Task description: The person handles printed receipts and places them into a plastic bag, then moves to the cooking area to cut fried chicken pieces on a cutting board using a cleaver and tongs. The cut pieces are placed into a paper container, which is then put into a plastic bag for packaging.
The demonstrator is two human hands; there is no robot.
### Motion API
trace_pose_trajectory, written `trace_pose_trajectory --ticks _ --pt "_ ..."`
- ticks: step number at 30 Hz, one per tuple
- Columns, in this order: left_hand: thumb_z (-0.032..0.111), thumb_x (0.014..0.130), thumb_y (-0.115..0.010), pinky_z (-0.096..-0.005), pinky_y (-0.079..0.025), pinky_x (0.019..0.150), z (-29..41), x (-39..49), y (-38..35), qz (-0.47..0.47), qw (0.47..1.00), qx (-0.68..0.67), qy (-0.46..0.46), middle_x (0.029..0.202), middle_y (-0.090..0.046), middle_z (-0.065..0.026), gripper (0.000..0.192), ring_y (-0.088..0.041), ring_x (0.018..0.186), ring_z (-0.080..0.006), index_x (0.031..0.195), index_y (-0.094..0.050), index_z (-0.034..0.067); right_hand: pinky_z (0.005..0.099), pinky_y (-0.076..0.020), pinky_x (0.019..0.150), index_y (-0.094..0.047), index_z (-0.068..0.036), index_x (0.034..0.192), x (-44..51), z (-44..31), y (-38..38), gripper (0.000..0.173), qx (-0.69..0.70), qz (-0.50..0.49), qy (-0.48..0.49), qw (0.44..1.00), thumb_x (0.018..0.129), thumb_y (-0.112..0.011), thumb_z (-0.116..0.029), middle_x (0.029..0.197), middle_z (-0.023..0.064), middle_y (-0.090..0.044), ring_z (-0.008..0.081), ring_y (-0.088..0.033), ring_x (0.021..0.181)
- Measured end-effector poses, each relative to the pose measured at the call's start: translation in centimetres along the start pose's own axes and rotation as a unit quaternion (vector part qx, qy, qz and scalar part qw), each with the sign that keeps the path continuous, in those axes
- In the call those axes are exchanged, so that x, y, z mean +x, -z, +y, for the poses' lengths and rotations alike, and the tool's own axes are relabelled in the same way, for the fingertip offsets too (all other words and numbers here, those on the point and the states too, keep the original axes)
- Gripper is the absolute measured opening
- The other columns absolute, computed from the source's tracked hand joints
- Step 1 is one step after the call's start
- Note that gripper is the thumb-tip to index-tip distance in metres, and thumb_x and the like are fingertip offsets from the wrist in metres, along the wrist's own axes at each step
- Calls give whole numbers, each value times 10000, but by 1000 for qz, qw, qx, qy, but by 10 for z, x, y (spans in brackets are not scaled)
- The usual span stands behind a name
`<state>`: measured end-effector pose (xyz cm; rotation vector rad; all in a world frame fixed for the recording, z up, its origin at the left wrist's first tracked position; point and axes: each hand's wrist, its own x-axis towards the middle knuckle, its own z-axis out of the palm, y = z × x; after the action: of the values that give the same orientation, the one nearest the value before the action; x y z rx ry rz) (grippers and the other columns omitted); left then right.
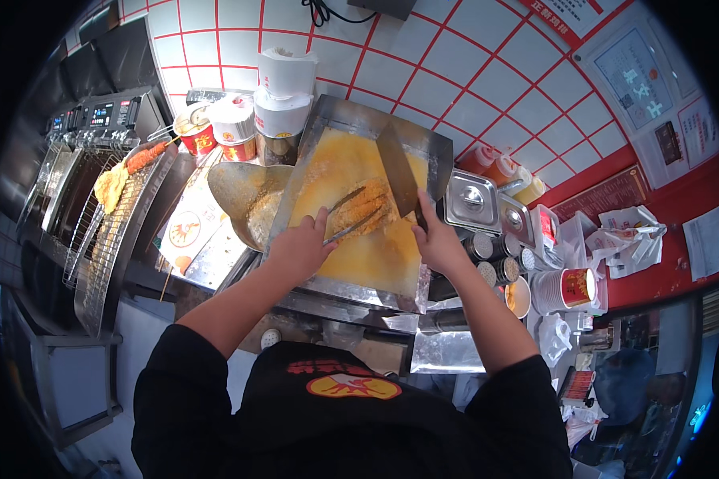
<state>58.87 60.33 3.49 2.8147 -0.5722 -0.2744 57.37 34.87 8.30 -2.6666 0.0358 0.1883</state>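
Note:
In the head view, a breaded fried cutlet [368, 203] lies on a yellow cutting board [359, 269] set inside a metal tray [440, 143]. My left hand [299, 248] grips metal tongs [353, 225], whose arms lie over the cutlet. My right hand [440, 239] holds a cleaver [398, 170] by its dark handle. Its broad blade is tilted over the board's right part, close to the cutlet's right end. Whether the blade's edge touches the board, I cannot tell.
At left, a fryer [102, 117] stands behind a wire rack [111, 239] with fried food and a skewer. A metal scoop [248, 197] adjoins the tray. To the right are lidded steel containers [472, 200], shakers [485, 272], sauce bottles [497, 170] and stacked paper cups [560, 289].

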Motion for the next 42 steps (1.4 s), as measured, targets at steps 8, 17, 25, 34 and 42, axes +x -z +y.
trace_pose_trajectory --ticks 8,17,25,34,42 --pt "434 888 -473 -413 -510 681 -4 3 -1 1 999 -36 -16 1041 -527 -148 662 -614 834 -326 1379 -248 51 448 -494 643 -16 -213 1439 -11 -14 9 734 -73 -103 21 992 881 -490 -155 785 292 -608 360 -627 622" --pt "421 883 -490 -406 -513 668 -4 -12 12 33 998 -55 -19 1015 -540 -152 647 -618 819 -320 1362 -285 37 431 -493 646 -77 -265 1438 8 -9 -17 720 -19 -12 -1 1000 874 -512 -160 761 269 -612 356 -630 642" --pt "388 879 -503 -415 -510 654 -19 -30 9 -8 999 -50 -1 976 -554 -149 614 -617 800 -327 1351 -301 51 432 -500 610 -34 -214 1440 -22 -31 6 728 -70 -123 30 989 879 -495 -164 753 270 -615 362 -621 599" --pt "370 882 -502 -414 -508 643 -18 -36 11 12 997 -75 -4 975 -560 -147 586 -618 782 -323 1333 -327 39 460 -477 635 -47 -225 1441 -1 -30 -37 733 4 -45 5 999 870 -501 -158 713 269 -595 405 -595 652" --pt "360 885 -502 -406 -505 662 -18 -64 21 -70 994 -80 35 1016 -542 -162 607 -612 819 -326 1355 -299 33 483 -461 711 -34 -207 1441 -37 -66 5 737 -71 -136 33 988 872 -499 -148 765 294 -595 445 -590 734"
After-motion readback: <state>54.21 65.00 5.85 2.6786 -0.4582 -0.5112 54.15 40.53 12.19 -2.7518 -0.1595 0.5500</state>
